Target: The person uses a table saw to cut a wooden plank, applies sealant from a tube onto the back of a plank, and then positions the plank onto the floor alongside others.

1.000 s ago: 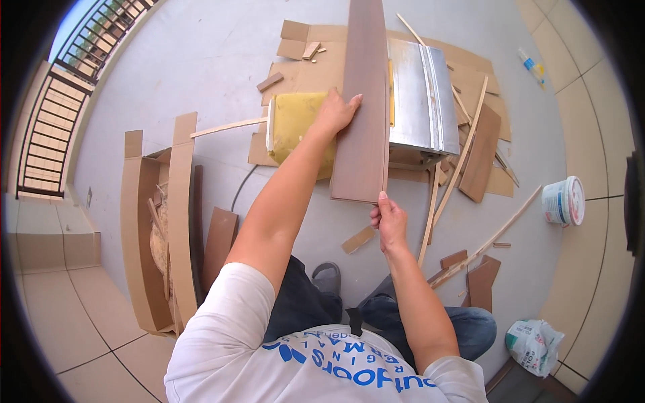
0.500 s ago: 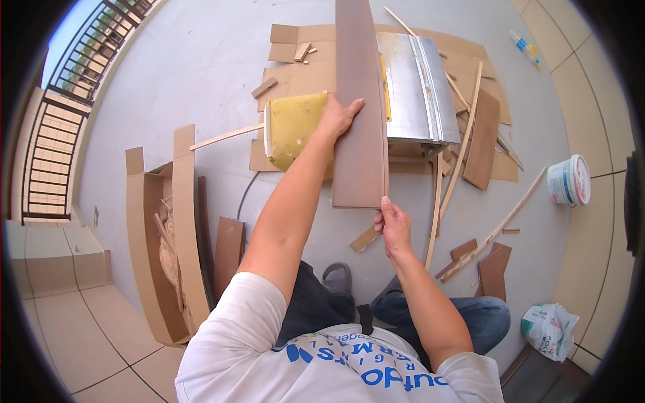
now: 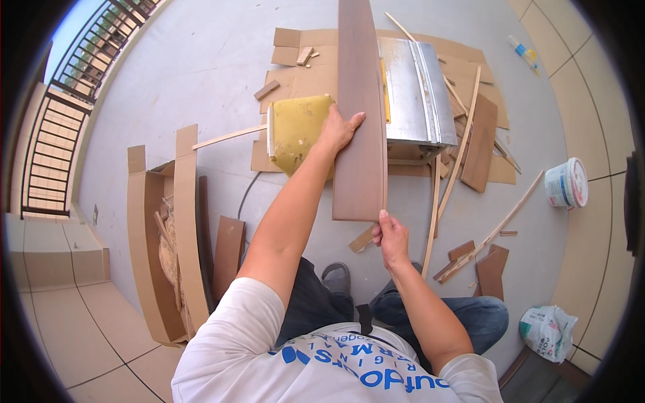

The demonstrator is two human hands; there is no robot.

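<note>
from where i stand, the long flat brown wooden plank (image 3: 361,154) runs straight out from the person, between the dull yellow, stained bag-like thing (image 3: 295,127) and the silver box-shaped metal machine (image 3: 410,94); flattened brown cardboard (image 3: 316,77) spreads beneath. the left hand (image 3: 341,127) lies on the plank's left edge, thumb across the top; its fingers are partly hidden, so i can't tell how firmly it grips. the right hand (image 3: 392,238) pinches the near right corner, thumb up, fingers curled. pale thin wooden strips (image 3: 460,148) lie to the right.
</note>
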